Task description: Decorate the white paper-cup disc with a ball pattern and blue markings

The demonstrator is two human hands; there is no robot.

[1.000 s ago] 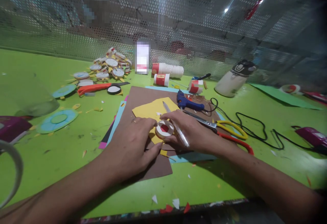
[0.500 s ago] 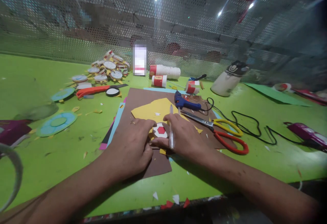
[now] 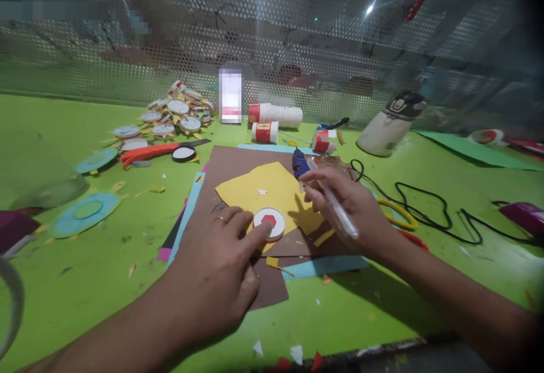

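My left hand (image 3: 221, 265) rests on the brown paper (image 3: 232, 163), its forefinger pressing the edge of a small white disc (image 3: 269, 223) with a red centre. The disc lies on a yellow paper sheet (image 3: 263, 189). My right hand (image 3: 348, 203) hovers to the right of the disc, its fingers closed round a clear pen (image 3: 335, 206) that points up and away. A blue glue gun (image 3: 300, 161) lies just beyond that hand. Scissors with a yellow handle (image 3: 397, 214) and a red one lie partly hidden behind my right wrist.
A pile of finished discs (image 3: 178, 112) and an orange cutter (image 3: 148, 152) sit far left. Red-and-white paper cups (image 3: 272, 123), a white bottle (image 3: 389, 126) and a black cord (image 3: 429, 208) lie at the back and right. Blue paper rings (image 3: 83, 214) lie left. A mesh screen stands behind.
My right hand has lifted off the disc and moved right and away with the pen. My left forefinger stays on the disc, which now shows uncovered.
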